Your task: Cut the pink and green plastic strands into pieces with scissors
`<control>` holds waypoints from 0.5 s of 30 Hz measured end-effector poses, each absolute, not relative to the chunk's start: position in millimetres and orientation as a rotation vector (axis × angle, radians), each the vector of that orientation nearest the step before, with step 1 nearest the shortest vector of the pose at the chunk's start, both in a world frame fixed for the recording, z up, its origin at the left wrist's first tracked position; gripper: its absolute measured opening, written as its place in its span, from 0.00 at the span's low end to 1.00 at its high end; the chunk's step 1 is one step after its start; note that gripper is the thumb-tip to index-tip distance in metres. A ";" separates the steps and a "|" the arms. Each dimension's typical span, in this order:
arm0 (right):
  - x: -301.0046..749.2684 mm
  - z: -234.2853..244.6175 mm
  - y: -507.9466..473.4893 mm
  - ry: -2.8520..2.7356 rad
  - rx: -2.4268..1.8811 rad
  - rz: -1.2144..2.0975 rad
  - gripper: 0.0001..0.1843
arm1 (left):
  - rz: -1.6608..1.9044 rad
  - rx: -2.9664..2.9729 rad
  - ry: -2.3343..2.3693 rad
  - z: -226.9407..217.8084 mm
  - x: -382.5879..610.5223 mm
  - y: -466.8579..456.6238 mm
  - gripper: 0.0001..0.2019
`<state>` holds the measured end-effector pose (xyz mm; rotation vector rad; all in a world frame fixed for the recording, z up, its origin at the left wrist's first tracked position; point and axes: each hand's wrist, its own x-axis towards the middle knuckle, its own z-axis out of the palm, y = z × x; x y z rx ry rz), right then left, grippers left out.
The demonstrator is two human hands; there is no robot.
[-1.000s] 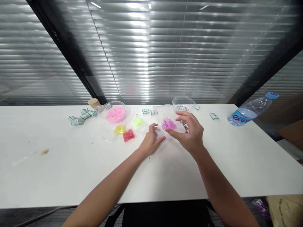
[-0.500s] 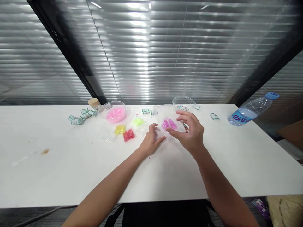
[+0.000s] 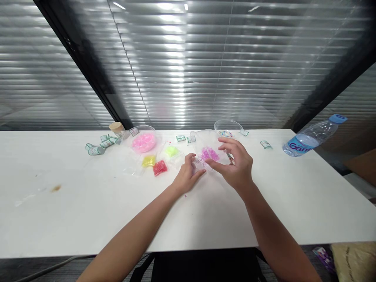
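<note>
left hand (image 3: 185, 175) and right hand (image 3: 239, 166) at a clear container (image 3: 207, 137) with purple bits (image 3: 209, 154)

the left hand is at the near left side of the container, its fingers curled and its thumb pointing to the right. i cannot tell if it grips the container or only touches it. the right hand is bent over the container from the right, with thumb and fingers apart; the thumb is in front of the purple bits, and i cannot tell if something is between the fingertips. a metallic object (image 3: 230, 158) is partly hidden behind this hand.

the container is between the two hands, on or just above the white table (image 3: 88, 219). a tiny purple piece (image 3: 185, 196) lies near the left wrist.

to the left of the container are a lime-green heap (image 3: 171, 151), a red packet (image 3: 160, 167), a yellow packet (image 3: 149, 161) and some pink material (image 3: 143, 143). behind the right hand, a clear dish (image 3: 226, 134) has small multicoloured pieces.

farther left there is a tan round lid (image 3: 116, 127), near several green-edged pieces (image 3: 94, 149). well to the right, a water bottle (image 3: 302, 141) with a blue cap leans. behind the table are grey blinds (image 3: 188, 70).
</note>
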<state>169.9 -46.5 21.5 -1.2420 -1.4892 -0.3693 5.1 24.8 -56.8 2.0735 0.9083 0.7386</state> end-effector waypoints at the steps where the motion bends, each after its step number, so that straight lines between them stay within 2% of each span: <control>1: 170.0 21.3 -46.4 -1.488 -1.247 -0.369 0.19 | 0.737 2.075 0.912 -57.0 5.1 25.0 0.30; 15: 170.5 21.3 -46.0 -1.494 -1.242 -0.378 0.19 | 0.741 2.066 0.895 -56.7 5.4 24.6 0.30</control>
